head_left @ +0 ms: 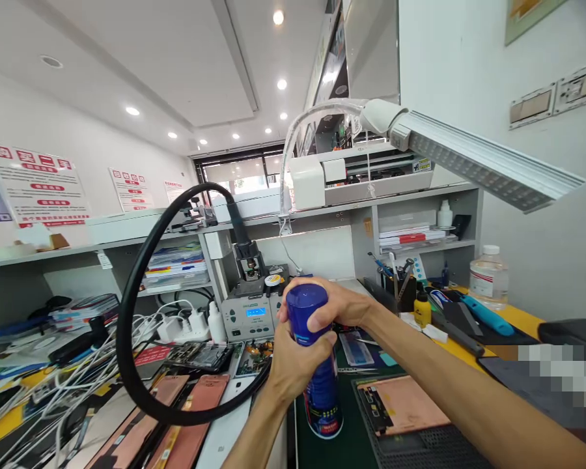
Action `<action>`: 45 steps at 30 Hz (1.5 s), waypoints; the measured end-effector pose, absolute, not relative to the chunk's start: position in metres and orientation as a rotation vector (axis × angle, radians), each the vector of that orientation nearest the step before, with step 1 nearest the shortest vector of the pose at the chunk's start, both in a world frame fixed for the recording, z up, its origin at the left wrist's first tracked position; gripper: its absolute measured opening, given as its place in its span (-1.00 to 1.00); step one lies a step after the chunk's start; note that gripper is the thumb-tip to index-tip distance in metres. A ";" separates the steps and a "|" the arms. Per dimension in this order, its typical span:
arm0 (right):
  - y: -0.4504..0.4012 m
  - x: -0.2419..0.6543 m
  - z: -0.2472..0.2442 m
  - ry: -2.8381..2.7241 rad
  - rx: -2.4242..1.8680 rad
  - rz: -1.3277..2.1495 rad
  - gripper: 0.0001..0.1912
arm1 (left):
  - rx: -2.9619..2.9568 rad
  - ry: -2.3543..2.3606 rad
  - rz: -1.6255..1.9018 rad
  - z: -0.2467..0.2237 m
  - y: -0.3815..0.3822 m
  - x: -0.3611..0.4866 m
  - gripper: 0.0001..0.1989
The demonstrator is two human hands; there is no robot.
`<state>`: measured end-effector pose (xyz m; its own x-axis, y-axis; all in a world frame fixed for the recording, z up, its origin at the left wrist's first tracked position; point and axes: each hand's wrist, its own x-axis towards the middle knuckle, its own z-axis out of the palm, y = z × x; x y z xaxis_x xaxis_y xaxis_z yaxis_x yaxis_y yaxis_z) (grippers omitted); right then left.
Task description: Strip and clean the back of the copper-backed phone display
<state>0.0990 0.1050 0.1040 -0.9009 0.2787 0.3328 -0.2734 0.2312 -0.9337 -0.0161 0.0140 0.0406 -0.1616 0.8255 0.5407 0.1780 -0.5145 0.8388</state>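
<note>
Now clamps left hand [293,358] and right hand [342,301] around glossy blue can [321,384] with smooth cap [305,309] between them, yellow-red markings [329,420] below.

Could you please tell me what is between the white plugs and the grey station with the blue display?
In the head view, a white bottle stands between the white plugs and the grey station.

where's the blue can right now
In the head view, the blue can is low, just right of centre, held by the left hand and right hand, with the pink panel to its right.
</note>
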 end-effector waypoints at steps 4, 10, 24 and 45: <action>0.089 0.099 0.097 -1.972 -0.263 1.498 -0.32 | 1.573 1.128 1.776 0.040 0.013 -0.012 -0.68; 0.067 0.100 0.087 -1.869 -0.524 1.081 -0.51 | 1.573 1.047 1.779 0.043 0.013 -0.005 -0.81; 0.079 0.100 0.094 -1.914 -0.374 1.127 -0.60 | 1.543 1.024 1.744 0.046 0.014 -0.003 -0.73; 0.081 0.094 0.103 -1.526 -0.149 1.659 -0.60 | 1.700 0.951 1.731 0.039 0.013 -0.001 -0.58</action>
